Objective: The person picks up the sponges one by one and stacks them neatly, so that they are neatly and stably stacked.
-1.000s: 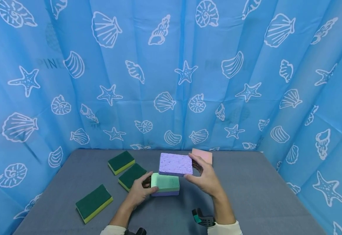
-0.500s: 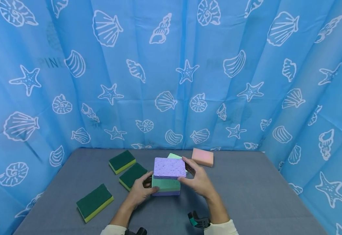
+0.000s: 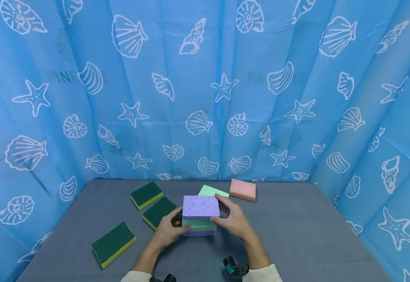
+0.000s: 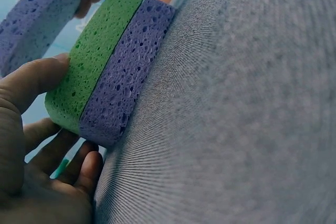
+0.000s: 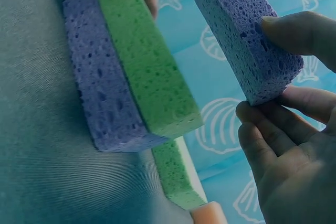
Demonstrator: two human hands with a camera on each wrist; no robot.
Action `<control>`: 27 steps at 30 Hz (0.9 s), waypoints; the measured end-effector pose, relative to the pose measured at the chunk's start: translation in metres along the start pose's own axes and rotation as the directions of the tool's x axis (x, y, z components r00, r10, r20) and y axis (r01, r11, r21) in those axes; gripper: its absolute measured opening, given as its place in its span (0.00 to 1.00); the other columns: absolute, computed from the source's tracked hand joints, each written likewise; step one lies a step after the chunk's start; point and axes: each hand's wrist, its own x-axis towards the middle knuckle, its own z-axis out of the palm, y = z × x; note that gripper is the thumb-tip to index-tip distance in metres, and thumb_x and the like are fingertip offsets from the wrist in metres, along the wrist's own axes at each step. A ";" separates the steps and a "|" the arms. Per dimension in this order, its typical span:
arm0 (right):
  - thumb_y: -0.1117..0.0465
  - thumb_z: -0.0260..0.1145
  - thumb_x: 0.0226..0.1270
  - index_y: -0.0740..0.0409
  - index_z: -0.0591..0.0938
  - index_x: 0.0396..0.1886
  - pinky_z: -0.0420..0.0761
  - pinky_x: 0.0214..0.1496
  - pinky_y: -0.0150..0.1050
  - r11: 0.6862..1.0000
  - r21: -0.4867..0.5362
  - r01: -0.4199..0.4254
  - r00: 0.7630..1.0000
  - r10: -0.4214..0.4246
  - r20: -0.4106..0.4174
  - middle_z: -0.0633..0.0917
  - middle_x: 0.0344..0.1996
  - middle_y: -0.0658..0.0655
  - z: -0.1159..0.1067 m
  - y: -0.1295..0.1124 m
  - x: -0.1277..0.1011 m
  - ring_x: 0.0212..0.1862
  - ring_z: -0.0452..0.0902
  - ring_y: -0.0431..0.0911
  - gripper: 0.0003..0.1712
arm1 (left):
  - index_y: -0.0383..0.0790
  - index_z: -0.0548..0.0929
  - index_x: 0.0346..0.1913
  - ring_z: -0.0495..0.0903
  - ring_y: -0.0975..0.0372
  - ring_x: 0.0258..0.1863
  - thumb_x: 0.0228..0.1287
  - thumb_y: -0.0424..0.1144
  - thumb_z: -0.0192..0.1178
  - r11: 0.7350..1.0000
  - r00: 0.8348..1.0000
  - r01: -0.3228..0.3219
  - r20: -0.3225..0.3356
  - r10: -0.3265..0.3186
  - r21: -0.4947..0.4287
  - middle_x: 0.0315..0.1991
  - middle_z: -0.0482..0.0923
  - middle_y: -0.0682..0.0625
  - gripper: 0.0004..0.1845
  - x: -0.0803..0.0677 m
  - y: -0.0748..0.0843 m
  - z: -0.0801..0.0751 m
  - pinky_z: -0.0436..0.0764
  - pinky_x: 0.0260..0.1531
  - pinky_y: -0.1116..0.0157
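A two-sponge stack stands on the grey cloth: a green sponge [image 4: 100, 56] on top of a purple sponge [image 4: 128, 72]. My left hand [image 3: 167, 228] steadies its left end, thumb on the green sponge's near side and fingers curled at the end. Above the stack, my right hand [image 3: 234, 220] pinches a second purple sponge [image 3: 200, 205] by its right end, thumb in front and fingers behind. Both wrist views show a gap between this held purple sponge and the green one. From the head view, it covers most of the green top.
Behind the stack lies another green sponge [image 3: 210, 190], with a pink-orange sponge [image 3: 242, 190] to its right. Several yellow sponges with dark green scouring tops, one nearest [image 3: 114, 243], lie at the left. A blue shell-print curtain [image 3: 205, 98] closes off the back.
My right hand has moved left and down with the purple sponge, bringing it over the stack. The green sponge behind has come into view. My left hand stays at the stack.
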 end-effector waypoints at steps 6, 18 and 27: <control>0.67 0.74 0.56 0.67 0.67 0.69 0.67 0.62 0.49 0.999 -0.016 -0.041 0.999 0.041 0.025 0.72 0.63 0.65 0.004 0.029 0.001 0.64 0.67 0.57 0.41 | 0.32 0.66 0.69 0.72 0.49 0.56 0.53 0.39 0.74 1.000 1.000 0.014 0.003 -0.014 -0.009 0.59 0.73 0.39 0.42 -0.001 0.001 -0.001 0.70 0.55 0.48; 0.70 0.73 0.55 0.71 0.67 0.68 0.66 0.62 0.51 0.996 -0.051 -0.074 0.996 0.076 0.050 0.71 0.62 0.68 0.010 0.039 0.001 0.64 0.66 0.60 0.40 | 0.30 0.65 0.70 0.72 0.49 0.56 0.52 0.40 0.75 1.000 1.000 0.012 0.017 -0.012 -0.014 0.59 0.72 0.38 0.44 -0.002 0.001 -0.002 0.69 0.55 0.48; 0.68 0.73 0.56 0.70 0.66 0.68 0.64 0.63 0.52 0.995 -0.065 -0.081 0.995 0.085 0.057 0.70 0.64 0.67 0.009 0.040 0.000 0.65 0.65 0.59 0.41 | 0.30 0.65 0.69 0.71 0.49 0.56 0.52 0.39 0.75 1.000 1.000 0.011 0.017 -0.011 -0.012 0.60 0.72 0.38 0.44 -0.001 0.002 -0.002 0.69 0.56 0.48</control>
